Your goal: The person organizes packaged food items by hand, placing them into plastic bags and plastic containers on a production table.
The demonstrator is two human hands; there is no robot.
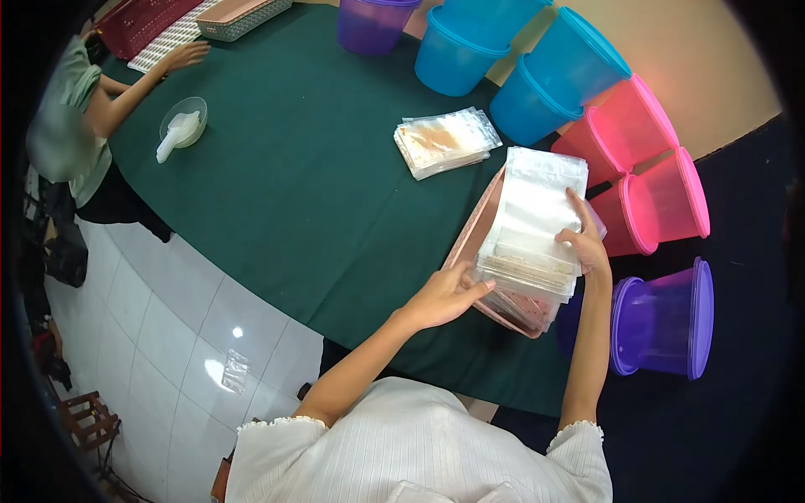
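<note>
A thick stack of clear and silvery plastic pouches point(534, 201) lies tilted over a pink basket point(475, 225) at the right of the table. My right hand point(588, 243) grips the stack's right side, thumb and fingers lying over the top pouch. At the stack's near left corner, my left hand point(446, 295) pinches the pouch edges between thumb and fingers. More pouches show inside the basket below. Just beyond it rests a second pile of pouches point(446, 140), with something orange-brown visible through the top one.
Blue tubs point(461, 54), pink tubs point(641, 201) and purple tubs point(662, 323) stand along the far and right sides. On the green tablecloth point(293, 168) sits a bowl point(199, 126) with a white scoop point(179, 134). Another person point(88, 126) stands at the left, near a grey basket point(243, 21).
</note>
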